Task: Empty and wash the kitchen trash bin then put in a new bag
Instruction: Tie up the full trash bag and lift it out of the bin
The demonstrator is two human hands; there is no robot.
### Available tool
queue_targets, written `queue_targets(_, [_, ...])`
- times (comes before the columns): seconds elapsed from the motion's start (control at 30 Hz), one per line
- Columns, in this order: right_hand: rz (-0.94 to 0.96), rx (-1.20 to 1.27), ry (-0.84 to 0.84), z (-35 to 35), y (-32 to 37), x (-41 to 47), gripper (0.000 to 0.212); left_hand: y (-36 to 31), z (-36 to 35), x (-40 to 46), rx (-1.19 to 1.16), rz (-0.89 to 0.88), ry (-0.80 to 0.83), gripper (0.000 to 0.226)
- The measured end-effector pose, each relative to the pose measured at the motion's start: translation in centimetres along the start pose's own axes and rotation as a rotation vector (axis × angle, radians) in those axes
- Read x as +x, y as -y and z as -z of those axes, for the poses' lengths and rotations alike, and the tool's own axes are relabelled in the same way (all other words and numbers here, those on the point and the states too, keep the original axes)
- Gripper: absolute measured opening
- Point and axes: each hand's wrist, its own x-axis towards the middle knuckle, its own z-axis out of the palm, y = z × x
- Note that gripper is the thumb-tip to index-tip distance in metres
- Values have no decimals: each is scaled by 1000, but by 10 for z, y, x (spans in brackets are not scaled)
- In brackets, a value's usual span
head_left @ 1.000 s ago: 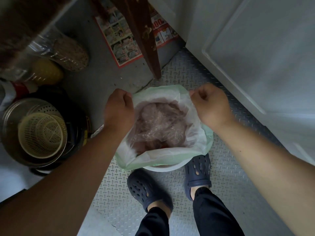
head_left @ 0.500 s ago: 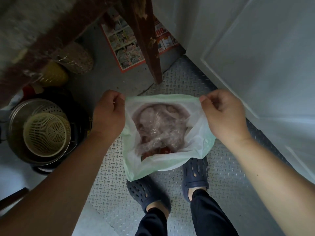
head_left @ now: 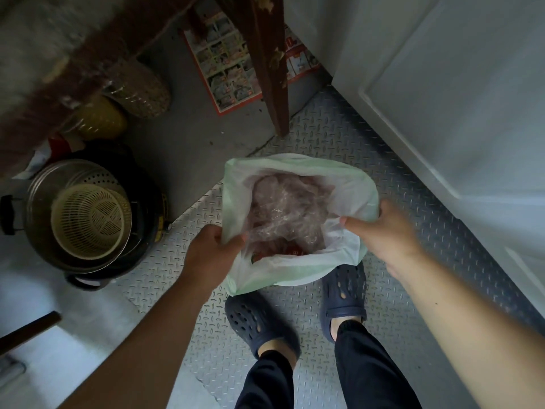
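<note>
The green trash bag (head_left: 298, 270) hangs open between the two hands, above the metal floor (head_left: 392, 293) and just in front of the blue shoes (head_left: 343, 293). Crumpled plastic (head_left: 283, 211) fills it. The left hand (head_left: 209, 255) pinches the bag's left edge. The right hand (head_left: 383, 234) grips the right edge. A pot (head_left: 44, 231) with a yellow basket (head_left: 90, 221) inside sits well off to the left, and a white door (head_left: 457, 98) stands on the right.

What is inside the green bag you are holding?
Inside the green bag, crumpled clear plastic wrap lies on top, with something red peeking out below it. Whatever lies deeper is covered. The left hand and right hand grip the rim.
</note>
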Motion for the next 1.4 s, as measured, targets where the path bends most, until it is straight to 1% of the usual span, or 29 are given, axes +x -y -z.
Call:
queue_targets(0.1, [-70,76,22,0,-12,-3,16,7,-6,-5,70,11,-81,28])
queue_targets(0.13, [-73,94,25,1,-15,-5,11,9,-7,-7,78,5,-104,27])
queue_targets(0.23, [-36,97,-10,4,-16,-12,14,13,-5,-12,69,-20,-145,28])
queue_targets(0.37, [56,9,-47,10,-9,-26,8,14,2,-20,41,-43,-149,29])
queue_targets(0.47, [116,-25,-54,15,-1,-40,5,13,10,-28,-13,-40,-174,25])
queue_targets(0.53, [149,-72,-72,20,5,-50,9,11,17,-36,-68,-45,-179,25])
queue_targets(0.6, [177,-113,-101,26,11,-60,17,6,23,-45,-116,-50,-178,29])
queue_targets(0.67, [183,-119,-123,33,19,-69,22,3,29,-54,-149,-52,-182,42])
queue_targets(0.73, [169,-117,-144,40,27,-76,23,2,36,-61,-207,-43,-173,48])
queue_targets(0.9, [115,-97,-144,57,38,-86,18,4,49,-63,-300,18,-153,40])
queue_targets(1.0, [109,-114,-122,59,41,-87,17,3,50,-58,-199,32,-183,40])
queue_targets(1.03, [106,-119,-120,59,42,-87,16,2,48,-56,-152,45,-203,42])
queue_targets(1.07, [104,-130,-120,59,42,-87,16,2,46,-52,-113,74,-219,49])
queue_targets(1.13, [104,-145,-125,58,42,-87,17,1,43,-44,-49,127,-233,75])
queue_targets(1.17, [107,-143,-126,57,42,-86,18,0,42,-38,-40,126,-223,77])
queue_targets(1.2, [112,-140,-125,56,41,-86,18,-1,40,-31,-17,100,-204,69])
queue_targets(1.27, [126,-147,-124,55,41,-87,19,-6,39,-23,80,18,-159,44])
queue_targets(1.3, [134,-159,-125,54,41,-87,19,-8,40,-21,108,-15,-159,39])
queue_targets(1.4, [145,-177,-121,55,41,-91,21,-10,44,-26,86,-77,-218,39])
